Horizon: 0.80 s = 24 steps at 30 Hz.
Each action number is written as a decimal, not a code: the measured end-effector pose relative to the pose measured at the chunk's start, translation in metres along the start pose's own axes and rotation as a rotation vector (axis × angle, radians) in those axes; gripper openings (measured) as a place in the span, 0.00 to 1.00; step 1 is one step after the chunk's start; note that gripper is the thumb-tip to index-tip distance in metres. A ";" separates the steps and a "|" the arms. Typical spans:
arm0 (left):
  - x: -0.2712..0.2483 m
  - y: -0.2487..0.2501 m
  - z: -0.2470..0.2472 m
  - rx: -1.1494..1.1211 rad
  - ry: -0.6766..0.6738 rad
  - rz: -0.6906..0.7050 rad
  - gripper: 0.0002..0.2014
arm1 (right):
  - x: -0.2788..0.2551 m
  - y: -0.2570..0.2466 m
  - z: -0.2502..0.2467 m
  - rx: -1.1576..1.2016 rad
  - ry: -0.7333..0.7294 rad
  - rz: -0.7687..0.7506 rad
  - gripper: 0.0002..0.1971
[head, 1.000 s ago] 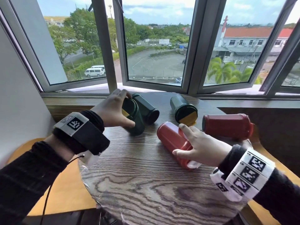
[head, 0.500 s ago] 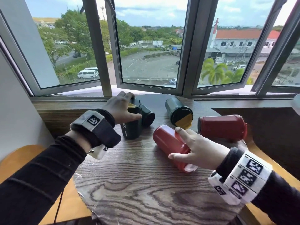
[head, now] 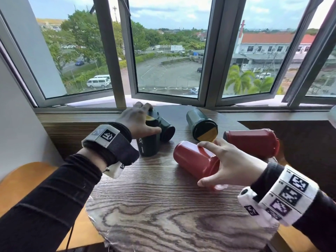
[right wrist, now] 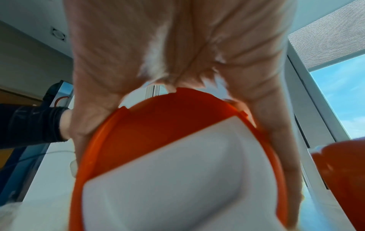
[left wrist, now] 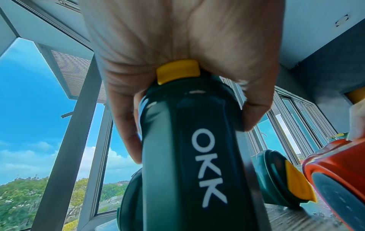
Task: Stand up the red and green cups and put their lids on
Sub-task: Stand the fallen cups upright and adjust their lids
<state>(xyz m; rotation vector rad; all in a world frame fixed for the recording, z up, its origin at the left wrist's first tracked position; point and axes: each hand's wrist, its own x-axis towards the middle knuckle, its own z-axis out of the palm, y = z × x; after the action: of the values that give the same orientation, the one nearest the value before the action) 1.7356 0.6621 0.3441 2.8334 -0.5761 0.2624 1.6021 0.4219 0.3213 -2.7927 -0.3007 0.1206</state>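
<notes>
A dark green cup [head: 147, 144] with a yellow-tabbed lid stands upright on the round wooden table [head: 163, 211]. My left hand [head: 141, 120] grips its top from above; the left wrist view shows the cup's side [left wrist: 189, 156] with white letters and my fingers curled round the lid. A red cup [head: 194, 159] lies tilted on the table, its white-topped lid end towards me. My right hand [head: 227, 165] grips that end, and the right wrist view is filled by the lid [right wrist: 177, 164].
A second green cup [head: 167, 130] lies behind the upright one. A third green cup [head: 201, 124] lies with its yellow lid facing me. Another red cup [head: 252, 142] lies at the right. The window sill runs close behind. A wooden seat [head: 27, 182] is at the left.
My left hand has tipped the green cup from lying to upright. My right hand has stayed on the red cup, whose base end has risen a little.
</notes>
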 end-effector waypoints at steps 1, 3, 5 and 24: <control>0.000 0.000 0.000 0.000 -0.001 -0.001 0.37 | 0.001 0.000 -0.004 -0.007 -0.003 -0.005 0.52; 0.000 0.000 0.000 -0.002 -0.002 -0.007 0.37 | 0.004 -0.001 -0.013 -0.018 -0.014 -0.018 0.50; 0.000 0.000 0.000 -0.006 -0.003 -0.012 0.37 | 0.007 -0.003 -0.023 -0.036 -0.010 -0.038 0.47; 0.000 -0.001 0.002 -0.031 0.007 -0.028 0.36 | 0.065 -0.030 -0.032 -0.017 0.229 -0.204 0.39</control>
<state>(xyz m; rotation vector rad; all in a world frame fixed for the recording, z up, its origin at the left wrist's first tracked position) 1.7362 0.6624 0.3417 2.8074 -0.5341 0.2565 1.6630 0.4541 0.3583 -2.7375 -0.5267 -0.2488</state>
